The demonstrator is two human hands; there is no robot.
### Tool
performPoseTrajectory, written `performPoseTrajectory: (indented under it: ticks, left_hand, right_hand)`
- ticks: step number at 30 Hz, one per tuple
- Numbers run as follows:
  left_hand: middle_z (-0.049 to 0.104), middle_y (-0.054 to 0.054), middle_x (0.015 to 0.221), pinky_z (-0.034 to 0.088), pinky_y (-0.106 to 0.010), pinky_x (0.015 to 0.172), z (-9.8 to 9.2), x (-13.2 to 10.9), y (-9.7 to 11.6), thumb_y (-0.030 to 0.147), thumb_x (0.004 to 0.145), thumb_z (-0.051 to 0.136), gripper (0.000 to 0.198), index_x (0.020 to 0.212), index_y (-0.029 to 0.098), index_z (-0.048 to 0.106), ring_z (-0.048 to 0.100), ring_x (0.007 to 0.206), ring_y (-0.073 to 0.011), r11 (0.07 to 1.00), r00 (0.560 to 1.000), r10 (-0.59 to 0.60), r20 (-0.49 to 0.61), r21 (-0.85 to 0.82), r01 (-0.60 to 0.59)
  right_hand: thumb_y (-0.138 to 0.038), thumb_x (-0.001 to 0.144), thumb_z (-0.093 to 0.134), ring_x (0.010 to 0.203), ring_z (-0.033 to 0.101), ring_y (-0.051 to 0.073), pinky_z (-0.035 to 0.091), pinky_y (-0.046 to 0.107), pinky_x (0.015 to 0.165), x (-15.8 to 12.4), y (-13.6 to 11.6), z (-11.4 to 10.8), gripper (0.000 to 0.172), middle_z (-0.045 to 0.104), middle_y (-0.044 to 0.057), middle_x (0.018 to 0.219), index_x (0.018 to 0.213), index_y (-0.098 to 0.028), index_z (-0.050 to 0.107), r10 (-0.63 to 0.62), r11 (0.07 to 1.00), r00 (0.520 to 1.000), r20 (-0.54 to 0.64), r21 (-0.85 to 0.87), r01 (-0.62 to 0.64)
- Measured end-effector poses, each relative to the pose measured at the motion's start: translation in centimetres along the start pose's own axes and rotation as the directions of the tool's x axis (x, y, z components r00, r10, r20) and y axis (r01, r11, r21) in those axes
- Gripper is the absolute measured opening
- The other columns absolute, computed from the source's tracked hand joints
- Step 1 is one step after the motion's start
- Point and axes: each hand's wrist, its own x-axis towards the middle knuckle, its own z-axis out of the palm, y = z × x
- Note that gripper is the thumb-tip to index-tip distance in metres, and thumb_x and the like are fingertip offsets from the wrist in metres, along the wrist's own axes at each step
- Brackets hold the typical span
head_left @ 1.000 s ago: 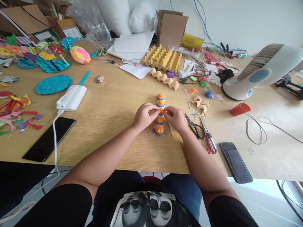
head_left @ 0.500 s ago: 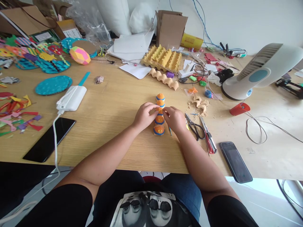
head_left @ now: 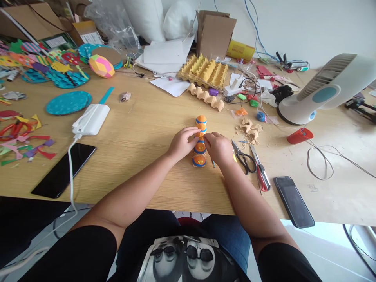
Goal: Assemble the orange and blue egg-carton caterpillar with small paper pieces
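Observation:
An orange egg-carton strip [head_left: 199, 148] with blue bands stands upright-side-up on the table, its row of bumps running away from me. Small yellow eye-like marks show on the two nearest bumps. My left hand [head_left: 183, 144] holds the strip from the left, thumb and fingers at the middle bumps. From the right, my right hand [head_left: 219, 148] touches the middle of the strip with its fingers curled into a pinch. Whatever sits between those fingertips is hidden. Scissors [head_left: 244, 157] and a red utility knife [head_left: 262, 174] lie right of that hand.
A phone [head_left: 294, 201] lies at the right front edge, another phone [head_left: 64, 170] at the left beside a white power bank [head_left: 91, 119]. Beyond the strip are a bare carton strip [head_left: 205, 98] and a yellow egg tray [head_left: 203, 72]. A white fan [head_left: 317, 90] stands right.
The right hand has turned slightly, its fingers curled in more at the middle bump. The left hand keeps its place on the strip. The whole view has shifted a little.

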Motion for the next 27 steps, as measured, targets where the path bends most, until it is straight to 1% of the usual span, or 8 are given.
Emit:
performPoseTrajectory:
  ticks: [4, 13, 20, 27]
  left_hand:
    - [0.072, -0.008, 0.126, 0.052, -0.038, 0.109, -0.03, 0.02, 0.2, 0.022, 0.092, 0.064, 0.026, 0.116, 0.02, 0.073, 0.067, 0.121, -0.0211, 1.0, 1.0, -0.019, 0.014, -0.001, 0.019]
    - [0.075, -0.007, 0.121, 0.054, -0.037, 0.105, -0.02, 0.04, 0.52, 0.015, 0.089, 0.063, 0.028, 0.115, 0.019, 0.074, 0.069, 0.116, -0.0212, 0.998, 0.997, -0.059, 0.057, -0.019, 0.06]
    - [0.076, -0.006, 0.118, 0.056, -0.037, 0.103, -0.03, 0.06, 0.54, 0.02, 0.09, 0.065, 0.024, 0.112, 0.021, 0.075, 0.07, 0.113, -0.0213, 0.998, 0.997, -0.058, 0.056, -0.034, 0.06]
    - [0.076, -0.005, 0.117, 0.056, -0.036, 0.102, -0.07, 0.1, 0.62, 0.019, 0.09, 0.065, 0.023, 0.11, 0.022, 0.075, 0.071, 0.112, -0.0205, 0.999, 0.998, -0.043, 0.049, -0.031, 0.045]
  right_hand:
    - [-0.031, 0.105, 0.04, 0.08, 0.062, 0.02, 0.03, 0.031, 0.064, 0.0, -0.09, -0.13, 0.034, 0.072, 0.008, 0.092, 0.105, -0.02, 0.073, 0.005, 1.0, 1.0, 0.014, -0.012, -0.005]
    - [-0.029, 0.104, 0.041, 0.082, 0.061, 0.021, 0.029, 0.032, 0.064, 0.1, -0.34, -0.27, 0.032, 0.072, 0.009, 0.094, 0.104, -0.019, 0.072, 0.0, 0.999, 0.999, 0.055, -0.04, 0.002]
    - [-0.03, 0.104, 0.043, 0.081, 0.061, 0.021, 0.029, 0.031, 0.064, 0.1, -0.23, -0.05, 0.03, 0.072, 0.008, 0.093, 0.105, -0.02, 0.072, -0.005, 1.0, 1.0, 0.023, -0.023, 0.006]
    - [-0.03, 0.103, 0.044, 0.082, 0.061, 0.021, 0.031, 0.031, 0.065, 0.07, -0.21, -0.06, 0.03, 0.071, 0.008, 0.092, 0.103, -0.02, 0.072, -0.002, 1.0, 1.0, 0.005, -0.007, 0.002]
